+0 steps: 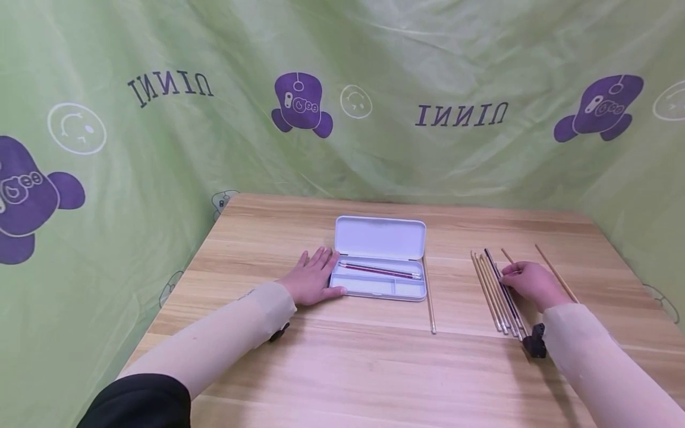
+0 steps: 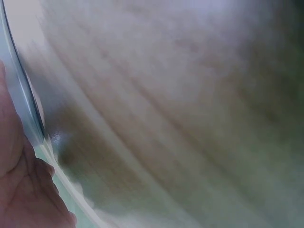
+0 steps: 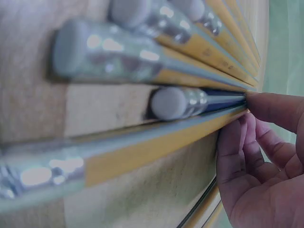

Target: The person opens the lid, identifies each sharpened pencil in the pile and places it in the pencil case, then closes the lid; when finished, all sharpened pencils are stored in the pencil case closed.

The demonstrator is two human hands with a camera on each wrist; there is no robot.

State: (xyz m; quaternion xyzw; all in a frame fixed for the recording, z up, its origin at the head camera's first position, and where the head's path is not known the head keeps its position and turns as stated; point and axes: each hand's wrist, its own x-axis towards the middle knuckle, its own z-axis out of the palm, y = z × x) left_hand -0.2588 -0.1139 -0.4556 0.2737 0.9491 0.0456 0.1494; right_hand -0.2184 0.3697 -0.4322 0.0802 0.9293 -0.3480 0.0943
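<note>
A white pencil case [image 1: 379, 285] lies with its lid up and holds a few dark pencils [image 1: 381, 271]. My left hand [image 1: 316, 278] rests at its left side, fingers straight, thumb along the front left corner. To the right lies a row of yellow pencils [image 1: 489, 291] with white erasers, and a dark blue pencil [image 1: 503, 289] among them. My right hand [image 1: 535, 284] pinches the dark blue pencil between thumb and finger; a yellow pencil [image 3: 142, 149] runs close beside it in the right wrist view. The pinched spot is partly hidden by the fingertips.
One yellow pencil [image 1: 430, 297] lies along the case's right side. Another pencil [image 1: 556, 273] lies right of my right hand. A green printed curtain [image 1: 374, 160] hangs around the back and sides of the wooden table [image 1: 374, 368].
</note>
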